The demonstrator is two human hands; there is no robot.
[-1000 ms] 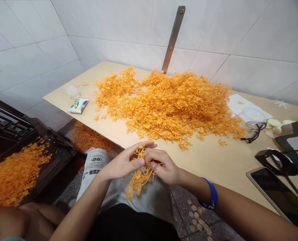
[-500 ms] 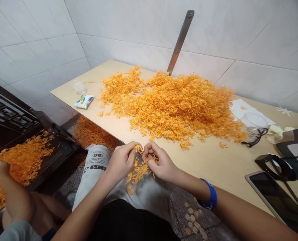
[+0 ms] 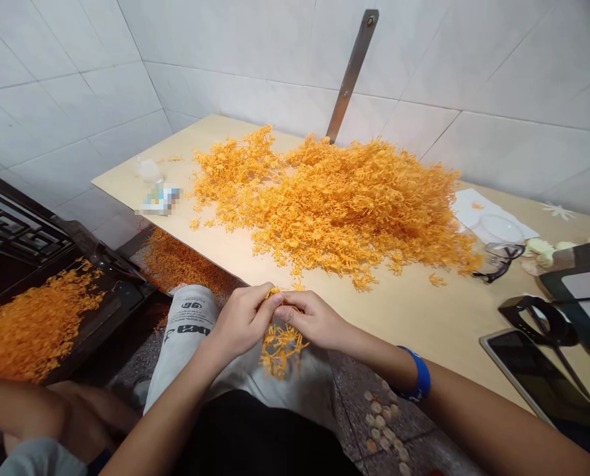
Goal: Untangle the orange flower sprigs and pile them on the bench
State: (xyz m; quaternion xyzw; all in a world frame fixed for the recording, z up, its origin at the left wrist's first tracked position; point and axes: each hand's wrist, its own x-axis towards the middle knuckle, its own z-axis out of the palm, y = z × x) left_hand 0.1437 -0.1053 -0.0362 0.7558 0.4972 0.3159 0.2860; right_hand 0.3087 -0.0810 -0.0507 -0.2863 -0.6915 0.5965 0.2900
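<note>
Over my lap, at the table's front edge, my left hand (image 3: 248,317) and my right hand (image 3: 312,317) meet with thumbs almost touching. Both are closed on a small cluster of orange plastic flower pieces (image 3: 282,347), which dangles below the fingers. The exact points of grip are hidden behind the thumbs. A blue wristband (image 3: 418,375) circles my right wrist. Just beyond my hands, a large heap of the same orange flower pieces (image 3: 344,205) covers the middle of the table (image 3: 404,324).
At right lie glasses (image 3: 498,261), a black looped band (image 3: 538,320) and a phone (image 3: 528,370). A blurred packet (image 3: 160,198) sits at left. Another person's arm (image 3: 22,410) is at lower left, beside more orange pieces (image 3: 42,317). A metal bar (image 3: 352,79) rises behind the heap.
My hands have come together, the right moving left, and the flower cluster now hangs beneath them. The other person's hand has dropped out of view at left.
</note>
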